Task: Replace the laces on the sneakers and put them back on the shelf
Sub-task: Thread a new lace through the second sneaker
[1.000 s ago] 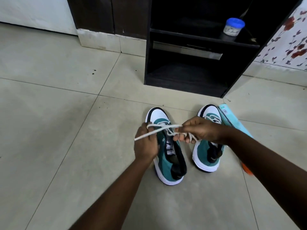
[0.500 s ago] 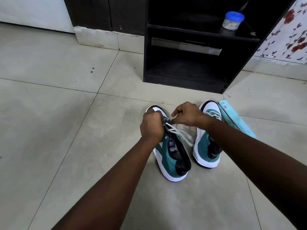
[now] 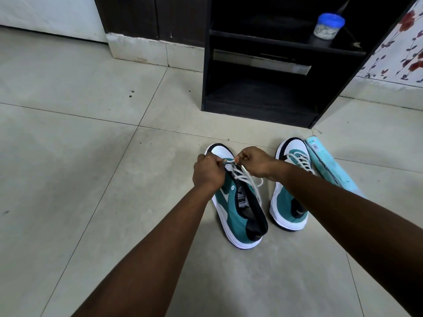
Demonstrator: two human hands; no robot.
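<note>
Two teal, white and black sneakers stand on the tiled floor, toes toward the shelf. Over the toe end of the left sneaker (image 3: 238, 209) my left hand (image 3: 209, 172) and my right hand (image 3: 254, 163) meet, each pinching the white lace (image 3: 246, 177) near the lowest eyelets. Loose lace loops trail down the right side of that shoe. The right sneaker (image 3: 289, 202) stands laced beside it, partly behind my right forearm. The black shelf unit (image 3: 258, 106) stands just beyond, its lower compartment dark and open.
A light-blue flat box (image 3: 329, 165) lies against the right sneaker's outer side. A blue-lidded clear jar (image 3: 328, 26) sits on the shelf's upper board. A floral wall is at the right, a dark cabinet at the back left.
My hands came together at the shoe's toe end; a second ago they held the lace stretched apart, higher above the shoe. The camera has moved closer and lower.
</note>
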